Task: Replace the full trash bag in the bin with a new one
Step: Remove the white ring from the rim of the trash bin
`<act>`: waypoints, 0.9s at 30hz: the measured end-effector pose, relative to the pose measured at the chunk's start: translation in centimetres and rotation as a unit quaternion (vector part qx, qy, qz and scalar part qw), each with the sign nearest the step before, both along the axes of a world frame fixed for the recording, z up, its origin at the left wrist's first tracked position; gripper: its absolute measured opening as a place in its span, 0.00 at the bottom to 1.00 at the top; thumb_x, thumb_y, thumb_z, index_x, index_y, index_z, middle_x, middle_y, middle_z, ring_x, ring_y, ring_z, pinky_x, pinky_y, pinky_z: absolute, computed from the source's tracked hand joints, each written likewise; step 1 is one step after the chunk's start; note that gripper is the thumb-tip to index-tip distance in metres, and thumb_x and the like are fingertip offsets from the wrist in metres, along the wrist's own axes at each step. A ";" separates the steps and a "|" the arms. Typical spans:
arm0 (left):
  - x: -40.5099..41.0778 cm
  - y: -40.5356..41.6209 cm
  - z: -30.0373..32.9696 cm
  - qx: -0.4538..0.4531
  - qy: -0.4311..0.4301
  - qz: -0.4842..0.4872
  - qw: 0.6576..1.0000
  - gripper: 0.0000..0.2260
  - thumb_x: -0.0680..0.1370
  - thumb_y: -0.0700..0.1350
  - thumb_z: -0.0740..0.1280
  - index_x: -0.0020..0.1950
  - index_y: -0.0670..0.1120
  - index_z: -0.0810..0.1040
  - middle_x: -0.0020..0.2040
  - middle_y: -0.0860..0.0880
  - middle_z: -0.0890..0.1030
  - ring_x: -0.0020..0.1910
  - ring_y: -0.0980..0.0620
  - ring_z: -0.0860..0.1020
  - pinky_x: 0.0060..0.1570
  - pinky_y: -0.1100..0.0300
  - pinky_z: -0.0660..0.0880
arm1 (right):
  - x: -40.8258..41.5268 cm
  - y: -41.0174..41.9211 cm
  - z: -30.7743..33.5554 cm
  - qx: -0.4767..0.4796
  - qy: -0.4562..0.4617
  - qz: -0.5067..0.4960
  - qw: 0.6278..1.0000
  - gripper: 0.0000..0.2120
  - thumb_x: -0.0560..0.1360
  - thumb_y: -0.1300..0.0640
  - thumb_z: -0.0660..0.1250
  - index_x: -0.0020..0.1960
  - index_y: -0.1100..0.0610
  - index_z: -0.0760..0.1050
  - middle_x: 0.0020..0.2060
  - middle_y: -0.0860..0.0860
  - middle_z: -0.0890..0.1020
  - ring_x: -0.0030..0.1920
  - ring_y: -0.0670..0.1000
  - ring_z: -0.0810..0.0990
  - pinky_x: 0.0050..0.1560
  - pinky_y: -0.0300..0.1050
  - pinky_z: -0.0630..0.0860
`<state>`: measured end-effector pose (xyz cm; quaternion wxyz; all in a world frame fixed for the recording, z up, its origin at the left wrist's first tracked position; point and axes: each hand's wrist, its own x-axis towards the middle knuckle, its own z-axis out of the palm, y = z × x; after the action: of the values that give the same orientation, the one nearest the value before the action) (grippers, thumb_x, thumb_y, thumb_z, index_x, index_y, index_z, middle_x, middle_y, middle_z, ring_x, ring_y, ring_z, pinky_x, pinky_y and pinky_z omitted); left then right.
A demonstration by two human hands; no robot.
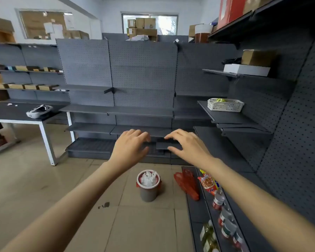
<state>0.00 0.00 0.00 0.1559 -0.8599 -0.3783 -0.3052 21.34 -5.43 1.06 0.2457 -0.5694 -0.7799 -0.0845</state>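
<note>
Below, one bin (148, 186) and one red bag (186, 182); two hands empty.

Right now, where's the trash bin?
In the head view the bin stands on the floor, low and centre, below both empty hands, with the red bag just to its right.

Matt grey plastic bin (148, 193) holds crumpled white paper (148, 179); right of the bin, glossy red plastic bag (186, 184); behind the bin, matt perforated metal shelving (144, 70).
</note>
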 end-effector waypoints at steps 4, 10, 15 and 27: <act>1.1 2.8 -1.8 -0.021 0.007 0.001 1.000 0.09 0.68 0.44 0.72 0.47 0.47 0.78 0.42 0.49 0.81 0.42 0.47 0.77 0.44 0.55 0.72 | 0.3 3.5 -1.6 -0.017 0.005 -0.003 1.000 0.15 0.74 0.50 0.67 0.60 0.48 0.73 0.57 0.45 0.76 0.52 0.47 0.75 0.59 0.44 0.67; 2.2 11.5 -4.3 -0.025 0.004 -0.003 1.000 0.09 0.69 0.45 0.71 0.48 0.47 0.78 0.42 0.49 0.80 0.43 0.47 0.77 0.44 0.55 0.72 | 1.2 12.6 -5.5 -0.038 0.024 0.004 0.999 0.15 0.74 0.49 0.66 0.60 0.47 0.73 0.57 0.44 0.76 0.54 0.47 0.75 0.57 0.45 0.68; 3.2 21.0 -5.7 -0.066 0.017 -0.008 0.998 0.10 0.70 0.46 0.70 0.51 0.48 0.77 0.45 0.48 0.80 0.46 0.47 0.76 0.46 0.54 0.71 | 2.0 21.8 -7.2 -0.071 0.047 -0.015 0.996 0.15 0.74 0.48 0.66 0.60 0.46 0.73 0.58 0.43 0.76 0.55 0.48 0.75 0.56 0.47 0.70; 8.0 40.4 -10.7 -0.148 0.020 -0.005 0.989 0.11 0.71 0.44 0.67 0.53 0.47 0.78 0.47 0.48 0.80 0.47 0.46 0.76 0.46 0.55 0.69 | 6.8 40.6 -12.1 -0.121 0.098 -0.056 0.986 0.15 0.74 0.48 0.67 0.60 0.45 0.73 0.57 0.43 0.76 0.53 0.49 0.76 0.56 0.48 0.71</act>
<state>7.99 40.41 -10.73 0.0326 -0.8813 -0.4120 -0.2290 28.14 35.18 -11.07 0.2452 -0.6431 -0.7235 0.0529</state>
